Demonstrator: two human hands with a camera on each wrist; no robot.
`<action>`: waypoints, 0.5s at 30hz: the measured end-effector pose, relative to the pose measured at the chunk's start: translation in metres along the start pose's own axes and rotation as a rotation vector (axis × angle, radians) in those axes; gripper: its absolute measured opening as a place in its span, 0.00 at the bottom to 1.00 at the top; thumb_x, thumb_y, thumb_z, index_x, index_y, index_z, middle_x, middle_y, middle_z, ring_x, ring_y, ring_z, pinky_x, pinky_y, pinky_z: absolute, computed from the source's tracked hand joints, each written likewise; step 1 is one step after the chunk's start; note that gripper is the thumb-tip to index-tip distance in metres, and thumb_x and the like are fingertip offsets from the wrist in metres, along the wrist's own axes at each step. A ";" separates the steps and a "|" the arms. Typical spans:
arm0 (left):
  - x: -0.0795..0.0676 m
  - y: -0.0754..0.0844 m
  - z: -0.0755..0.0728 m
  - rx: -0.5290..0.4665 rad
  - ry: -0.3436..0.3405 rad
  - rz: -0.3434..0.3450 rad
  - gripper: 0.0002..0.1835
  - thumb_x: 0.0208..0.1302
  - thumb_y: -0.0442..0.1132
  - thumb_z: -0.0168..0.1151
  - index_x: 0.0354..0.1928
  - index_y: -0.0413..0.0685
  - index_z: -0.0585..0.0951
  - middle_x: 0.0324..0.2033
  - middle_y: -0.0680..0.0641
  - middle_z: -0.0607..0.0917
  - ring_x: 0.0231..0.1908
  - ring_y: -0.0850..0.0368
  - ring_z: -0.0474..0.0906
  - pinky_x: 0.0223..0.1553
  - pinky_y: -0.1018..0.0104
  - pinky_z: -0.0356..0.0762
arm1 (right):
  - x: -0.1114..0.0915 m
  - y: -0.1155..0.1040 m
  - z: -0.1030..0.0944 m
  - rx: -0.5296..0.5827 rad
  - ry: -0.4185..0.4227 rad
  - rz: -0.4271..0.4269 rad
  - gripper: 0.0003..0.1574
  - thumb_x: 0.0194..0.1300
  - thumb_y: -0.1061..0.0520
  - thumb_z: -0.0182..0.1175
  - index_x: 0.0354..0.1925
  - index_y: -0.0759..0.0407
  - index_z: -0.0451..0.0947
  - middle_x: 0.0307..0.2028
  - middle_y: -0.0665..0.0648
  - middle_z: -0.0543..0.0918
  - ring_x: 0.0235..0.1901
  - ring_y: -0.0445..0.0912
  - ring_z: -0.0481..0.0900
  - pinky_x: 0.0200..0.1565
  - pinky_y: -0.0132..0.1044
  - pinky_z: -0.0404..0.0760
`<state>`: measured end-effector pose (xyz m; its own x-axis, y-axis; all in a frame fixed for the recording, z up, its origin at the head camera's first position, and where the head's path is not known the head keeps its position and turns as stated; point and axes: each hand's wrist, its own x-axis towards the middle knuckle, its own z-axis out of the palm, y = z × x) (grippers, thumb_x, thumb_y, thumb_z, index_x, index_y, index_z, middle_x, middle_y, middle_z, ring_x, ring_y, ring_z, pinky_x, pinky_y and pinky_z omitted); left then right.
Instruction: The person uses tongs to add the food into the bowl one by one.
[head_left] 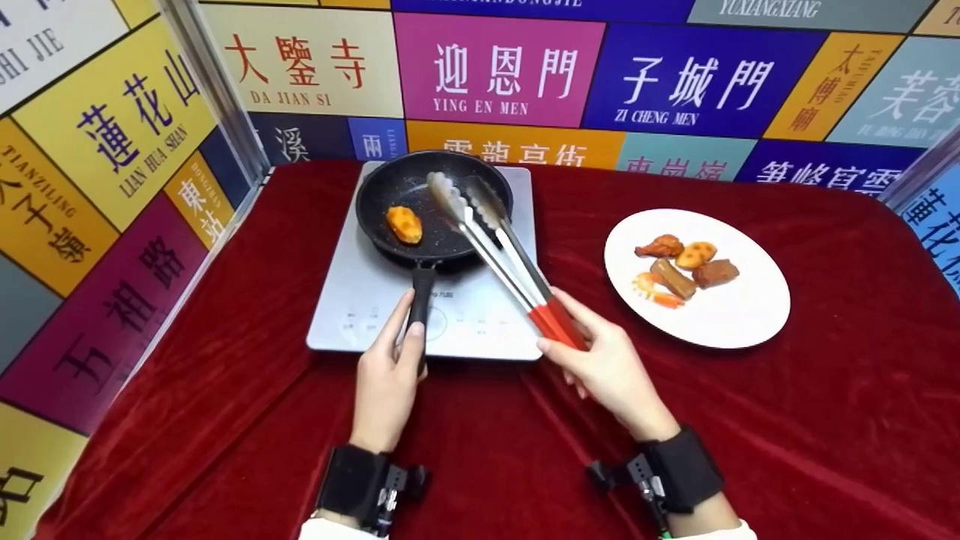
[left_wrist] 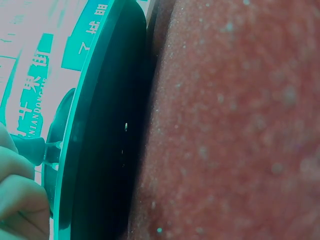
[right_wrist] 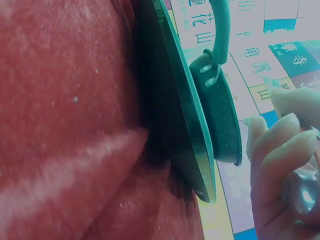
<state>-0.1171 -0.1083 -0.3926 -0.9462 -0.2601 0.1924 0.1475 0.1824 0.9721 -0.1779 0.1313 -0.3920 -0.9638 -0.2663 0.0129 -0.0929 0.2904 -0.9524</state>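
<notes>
My left hand [head_left: 388, 379] grips the black handle of the frying pan [head_left: 382, 232], which stands on a silver induction cooktop [head_left: 337, 315]. In the pan's left half lies one yellow-orange, browned piece of food [head_left: 405, 224]. My right hand [head_left: 604, 364] holds metal tongs [head_left: 501, 259] by their red grips. The tongs' scalloped tips are spread apart over the right side of the pan, with nothing between them. In the left wrist view the curled fingers [left_wrist: 22, 200] show beside the pan handle. The right wrist view has the fingers [right_wrist: 280, 145] bent around the tongs.
Right of the cooktop, a white oval plate [head_left: 720, 322] bears several food pieces, among them a shrimp [head_left: 658, 292] and a chicken wing [head_left: 660, 246]. Dark red cloth [head_left: 225, 360] covers the table. Colourful panels with lettering [head_left: 495, 67] stand along the back and left.
</notes>
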 end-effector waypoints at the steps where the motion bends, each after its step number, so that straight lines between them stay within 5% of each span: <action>1: 0.000 0.000 0.001 0.000 -0.004 -0.001 0.23 0.67 0.42 0.48 0.64 0.57 0.64 0.12 0.51 0.65 0.14 0.59 0.64 0.18 0.68 0.66 | 0.000 0.000 -0.003 -0.001 0.008 0.002 0.40 0.50 0.45 0.66 0.61 0.31 0.63 0.23 0.62 0.74 0.11 0.51 0.67 0.10 0.48 0.67; 9: 0.000 0.002 0.001 0.007 -0.006 -0.011 0.23 0.67 0.41 0.48 0.64 0.57 0.65 0.13 0.52 0.64 0.14 0.60 0.64 0.17 0.68 0.66 | -0.004 -0.011 -0.024 -0.009 0.051 0.005 0.40 0.51 0.47 0.66 0.61 0.34 0.62 0.28 0.62 0.74 0.13 0.49 0.69 0.12 0.42 0.70; 15: -0.001 0.002 0.000 0.015 0.000 -0.011 0.23 0.67 0.42 0.48 0.64 0.57 0.65 0.13 0.51 0.65 0.14 0.59 0.64 0.17 0.68 0.65 | -0.010 -0.027 -0.045 -0.055 0.073 -0.038 0.41 0.55 0.50 0.63 0.65 0.45 0.59 0.22 0.62 0.72 0.13 0.46 0.69 0.12 0.41 0.71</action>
<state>-0.1156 -0.1080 -0.3909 -0.9477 -0.2626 0.1814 0.1324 0.1936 0.9721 -0.1768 0.1673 -0.3527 -0.9748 -0.2111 0.0723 -0.1410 0.3317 -0.9328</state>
